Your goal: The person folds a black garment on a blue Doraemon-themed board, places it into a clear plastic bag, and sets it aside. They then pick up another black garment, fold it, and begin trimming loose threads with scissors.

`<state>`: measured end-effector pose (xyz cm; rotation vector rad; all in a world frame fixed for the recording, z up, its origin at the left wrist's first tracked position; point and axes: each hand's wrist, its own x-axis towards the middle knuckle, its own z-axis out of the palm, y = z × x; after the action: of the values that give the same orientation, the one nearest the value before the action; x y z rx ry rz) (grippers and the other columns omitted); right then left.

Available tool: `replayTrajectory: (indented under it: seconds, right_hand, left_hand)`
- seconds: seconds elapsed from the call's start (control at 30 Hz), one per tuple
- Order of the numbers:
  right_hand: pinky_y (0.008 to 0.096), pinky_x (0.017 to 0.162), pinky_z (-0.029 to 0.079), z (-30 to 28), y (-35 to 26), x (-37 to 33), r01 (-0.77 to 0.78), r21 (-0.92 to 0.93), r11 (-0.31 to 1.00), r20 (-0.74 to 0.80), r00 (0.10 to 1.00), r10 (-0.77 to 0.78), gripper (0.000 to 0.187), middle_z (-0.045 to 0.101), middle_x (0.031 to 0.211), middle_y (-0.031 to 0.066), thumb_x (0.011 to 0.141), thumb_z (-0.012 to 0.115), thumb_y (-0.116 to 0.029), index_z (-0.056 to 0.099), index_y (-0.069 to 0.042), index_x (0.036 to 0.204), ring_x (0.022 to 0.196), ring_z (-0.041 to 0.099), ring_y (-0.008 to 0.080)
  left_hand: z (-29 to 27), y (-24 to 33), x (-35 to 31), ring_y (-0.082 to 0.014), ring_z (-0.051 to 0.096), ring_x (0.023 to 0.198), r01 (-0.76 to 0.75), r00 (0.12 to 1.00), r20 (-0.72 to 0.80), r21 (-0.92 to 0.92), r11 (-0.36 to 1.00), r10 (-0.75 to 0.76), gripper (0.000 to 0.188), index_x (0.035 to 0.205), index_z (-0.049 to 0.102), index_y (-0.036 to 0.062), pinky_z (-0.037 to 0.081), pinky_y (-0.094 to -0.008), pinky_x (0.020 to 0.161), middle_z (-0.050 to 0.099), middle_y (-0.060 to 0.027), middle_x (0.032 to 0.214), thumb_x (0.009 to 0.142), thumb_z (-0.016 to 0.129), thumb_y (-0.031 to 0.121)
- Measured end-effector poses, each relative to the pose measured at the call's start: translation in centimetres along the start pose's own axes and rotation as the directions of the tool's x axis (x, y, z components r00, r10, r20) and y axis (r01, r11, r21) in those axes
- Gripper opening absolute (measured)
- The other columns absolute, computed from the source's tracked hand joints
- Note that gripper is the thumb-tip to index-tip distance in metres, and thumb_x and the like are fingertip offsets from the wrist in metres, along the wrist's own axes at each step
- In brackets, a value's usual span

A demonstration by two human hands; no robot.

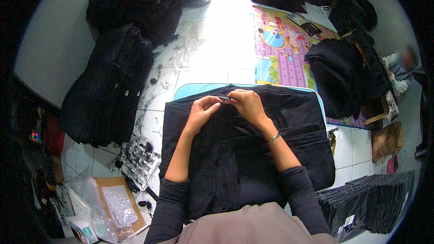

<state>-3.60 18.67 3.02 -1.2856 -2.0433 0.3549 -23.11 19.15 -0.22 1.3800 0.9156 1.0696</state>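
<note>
Both my hands meet above the far edge of a black garment (pixel 253 176), which looks like folded trousers, spread on a low table (pixel 194 90) with a light blue top. A small grey piece (pixel 223 100) sits between my fingertips, too small to name. My left hand (pixel 204 110) pinches its left end between thumb and fingers. On its other side my right hand (pixel 248 106) is closed, its fingers curled around that end. A bracelet (pixel 274 136) circles my right wrist. The garment's folds and layered edges lie under both forearms.
Tall stacks of black garments (pixel 106 86) stand on the left floor; others (pixel 339 72) stand at right. Packed black garments (pixel 370 201) lie at lower right. Loose threads (pixel 135 158) and a cardboard piece (pixel 120 208) lie left. A colourful mat (pixel 289 54) is beyond; another person (pixel 402 70) sits far right.
</note>
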Motion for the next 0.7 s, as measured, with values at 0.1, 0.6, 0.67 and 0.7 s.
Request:
replayTrajectory:
  seconds: [0.1,0.6,0.67,0.7]
  right_hand:
    - [0.0421,0.066,0.052,-0.3,-0.5,1.1,0.063,-0.053,0.997,0.005,0.998,-0.063,0.015,0.066,0.084,0.012,0.085,0.064,-0.021,0.068,-0.007,0.089,0.077,0.066,0.0322]
    - [0.0417,0.055,0.049,-8.7,0.5,4.4,-0.334,-0.018,0.943,-0.444,0.847,0.292,0.034,0.065,0.067,0.0163,0.089,0.063,-0.035,0.068,-0.001,0.084,0.066,0.067,0.0335]
    - [0.0405,0.055,0.047,-7.7,-0.7,2.7,-0.423,-0.128,0.897,-0.298,0.879,0.372,0.038,0.065,0.067,0.0161,0.092,0.059,-0.038,0.069,-0.003,0.083,0.063,0.065,0.0328]
    - [0.0399,0.055,0.047,-6.9,-1.4,1.6,-0.427,-0.18,0.886,-0.229,0.894,0.384,0.04,0.065,0.067,0.016,0.093,0.057,-0.04,0.069,-0.004,0.083,0.061,0.065,0.0325]
  left_hand:
    - [0.6,0.5,0.0,-0.0138,0.061,0.096,-0.088,0.995,-0.021,0.35,0.933,0.102,0.03,0.107,0.069,0.0031,0.049,-0.0278,0.078,0.064,-0.0076,0.105,0.079,0.075,0.014]
    - [2.0,0.9,1.5,-0.0136,0.057,0.064,-0.183,0.931,-0.141,0.617,0.766,0.336,0.019,0.084,0.073,0.0064,0.043,-0.0266,0.059,0.068,-0.0026,0.074,0.086,0.068,0.024]
    - [1.5,0.5,1.9,-0.0047,0.048,0.061,-0.04,0.967,-0.207,0.462,0.886,0.152,0.021,0.087,0.073,0.0035,0.039,-0.0227,0.057,0.065,0.0013,0.068,0.088,0.068,0.024]
    - [1.3,0.2,2.0,-0.0048,0.048,0.06,-0.026,0.956,-0.253,0.431,0.902,0.149,0.022,0.086,0.073,0.0028,0.039,-0.0226,0.056,0.065,0.0013,0.068,0.088,0.068,0.025]
